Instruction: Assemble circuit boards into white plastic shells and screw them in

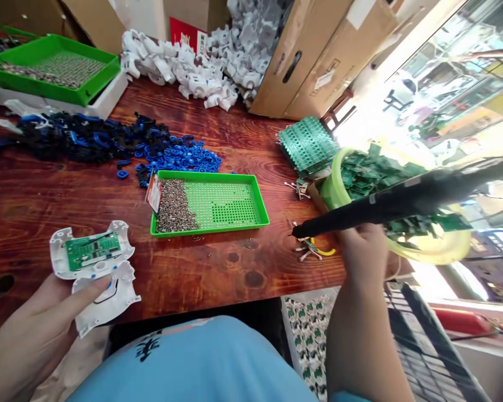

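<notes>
My left hand (52, 312) grips a white plastic housing (104, 307) at the table's left front, thumb pressed on its lower half. A green circuit board (93, 249) lies in the upper half, with small blue parts between the halves. On the right, my right hand (362, 245) is wrapped round a black electric screwdriver (360, 209), whose tip points left over the table. Below that tip lie small white connector wires and a yellow loop (324, 251). Between my hands stands a green perforated tray (260, 206) with many small screws (174, 209) heaped at its left end.
Blue and black plastic parts (92, 137) are piled at the left. White housings (218, 72) lie heaped behind, beside a cardboard box (318, 61). A yellow-green bucket (333, 187) of circuit boards and stacked green panels (305, 145) stand right. Another green screw tray (88, 92) is back left.
</notes>
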### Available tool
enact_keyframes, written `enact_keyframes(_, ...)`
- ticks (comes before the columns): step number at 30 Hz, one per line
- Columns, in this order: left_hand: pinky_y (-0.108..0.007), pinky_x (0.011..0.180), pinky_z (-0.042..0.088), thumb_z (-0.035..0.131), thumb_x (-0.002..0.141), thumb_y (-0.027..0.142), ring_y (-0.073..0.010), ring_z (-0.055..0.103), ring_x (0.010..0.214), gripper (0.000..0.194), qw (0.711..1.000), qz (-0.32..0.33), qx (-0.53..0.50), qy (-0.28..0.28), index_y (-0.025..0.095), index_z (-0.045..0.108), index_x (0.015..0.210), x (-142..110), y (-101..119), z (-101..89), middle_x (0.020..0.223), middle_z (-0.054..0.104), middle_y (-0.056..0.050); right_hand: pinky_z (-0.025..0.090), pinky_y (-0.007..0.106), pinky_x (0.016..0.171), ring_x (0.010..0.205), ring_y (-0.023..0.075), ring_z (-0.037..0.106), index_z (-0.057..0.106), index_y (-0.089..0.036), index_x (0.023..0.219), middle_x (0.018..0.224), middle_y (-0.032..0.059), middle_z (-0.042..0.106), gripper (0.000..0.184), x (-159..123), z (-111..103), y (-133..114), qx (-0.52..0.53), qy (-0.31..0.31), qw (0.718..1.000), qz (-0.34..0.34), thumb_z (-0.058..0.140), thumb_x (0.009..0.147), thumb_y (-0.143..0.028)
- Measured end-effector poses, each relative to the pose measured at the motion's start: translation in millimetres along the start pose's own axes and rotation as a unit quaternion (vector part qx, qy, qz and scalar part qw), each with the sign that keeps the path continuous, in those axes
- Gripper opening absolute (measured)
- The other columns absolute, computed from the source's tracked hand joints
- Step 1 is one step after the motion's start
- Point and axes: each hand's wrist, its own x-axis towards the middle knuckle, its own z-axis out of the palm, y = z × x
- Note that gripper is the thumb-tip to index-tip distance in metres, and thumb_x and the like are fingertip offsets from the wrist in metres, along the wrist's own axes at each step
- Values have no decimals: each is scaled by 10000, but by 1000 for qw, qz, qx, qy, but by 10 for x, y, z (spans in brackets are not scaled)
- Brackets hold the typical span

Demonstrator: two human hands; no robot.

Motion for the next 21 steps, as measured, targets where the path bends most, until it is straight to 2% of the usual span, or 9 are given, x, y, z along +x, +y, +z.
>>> enact_keyframes(3, -262, 866, 563, 907, 477, 303, -285, 571, 1192, 797, 998, -29, -27, -51, 318, 585, 1206, 23, -41, -26, 1034, 756, 25, 531, 374, 823, 923, 169, 616, 586, -151, 1107, 1075, 71, 620, 298, 299, 73, 254, -46, -14, 996, 73, 537, 923, -379)
enact_keyframes(5, -305, 824, 594, 900, 506, 313, -302, 618, 1123, 799, 998, -33, -16, -45, 338, 555, 1227, -42, -15, 7, 1010, 761, 38, 529, 379, 830, 925, 170, 616, 588, -143, 1090, 1060, 66, 621, 276, 498, 156, 386, -75, -27, 990, 115, 540, 924, -358)
enact_keyframes(7, -349, 851, 589, 866, 583, 321, -297, 641, 1084, 732, 999, -31, -8, -35, 368, 537, 1235, -134, 32, 60, 1001, 761, 60, 520, 394, 850, 942, 179, 614, 590, -134, 1081, 1051, 68, 622, 274, 675, 259, 476, -99, -42, 984, 141, 558, 914, -349)
enact_keyframes(11, -327, 903, 561, 836, 635, 328, -268, 632, 1100, 660, 999, -10, 5, -38, 411, 537, 1218, -221, 62, 107, 1015, 753, 88, 505, 407, 869, 959, 189, 609, 595, -118, 1067, 1051, 79, 621, 290, 862, 403, 524, -119, -53, 978, 161, 568, 907, -358)
enact_keyframes(13, -301, 846, 578, 818, 661, 340, -265, 639, 1081, 634, 999, 3, 26, -40, 390, 531, 1224, -192, 27, 83, 1051, 740, 66, 499, 410, 869, 945, 185, 611, 601, -121, 1044, 1026, 71, 629, 278, 841, 382, 507, -113, -38, 980, 161, 552, 913, -361)
enact_keyframes(16, -250, 785, 570, 762, 723, 396, -275, 590, 1143, 566, 994, 25, 101, -34, 311, 522, 1228, -126, -42, 63, 1173, 675, -5, 481, 396, 878, 939, 202, 616, 630, -131, 1005, 990, 91, 655, 210, 688, 233, 470, -82, 7, 986, 143, 545, 896, -289)
enact_keyframes(18, -238, 808, 550, 747, 735, 408, -280, 546, 1195, 545, 988, 40, 142, -39, 276, 520, 1214, -105, -80, 100, 1244, 623, -39, 474, 375, 878, 928, 221, 625, 656, -145, 983, 951, 106, 676, 193, 530, 113, 448, -47, 46, 991, 119, 543, 857, -238)
enact_keyframes(21, -265, 894, 517, 746, 737, 398, -265, 525, 1218, 536, 988, 73, 128, -38, 277, 500, 1198, -86, -135, 169, 1287, 589, -41, 506, 362, 811, 830, 226, 650, 663, -155, 965, 856, 90, 689, 214, 230, 8, 421, 22, 126, 988, 82, 544, 818, -256)
